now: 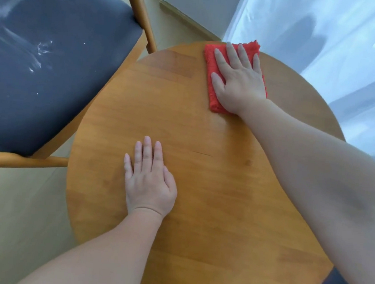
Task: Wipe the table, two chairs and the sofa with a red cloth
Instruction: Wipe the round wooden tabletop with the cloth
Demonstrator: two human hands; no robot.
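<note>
Right hand (239, 78) presses a folded red cloth (211, 91) flat on the round wooden surface (201, 177), left hand (149, 179) open — the smeared grey-cushioned wooden chair (48, 61) looks unwiped.

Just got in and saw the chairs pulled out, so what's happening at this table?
A person is wiping the round wooden table. Their right hand presses a folded red cloth flat near the table's far edge, while the left hand rests flat on the bare wood nearer to them. The chair on the left has white streaks on its dark seat, so it looks not yet wiped.
</note>
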